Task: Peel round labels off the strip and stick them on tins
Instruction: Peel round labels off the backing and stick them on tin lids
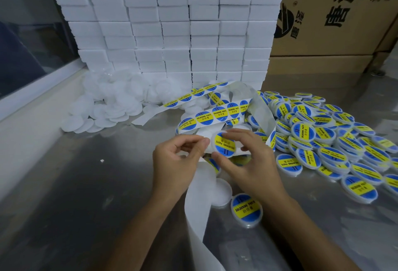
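My right hand grips a small round white tin between thumb and fingers; a blue and yellow round label lies on its top. My left hand pinches the white backing strip just left of that tin. The label strip curls away behind the hands with several blue and yellow labels on it. The emptied backing runs down toward me. One labelled tin and one unlabelled white tin lie below my right wrist.
A heap of labelled tins covers the metal table on the right. Unlabelled white tins are piled at the back left. A wall of stacked white boxes stands behind, with cardboard cartons at the right.
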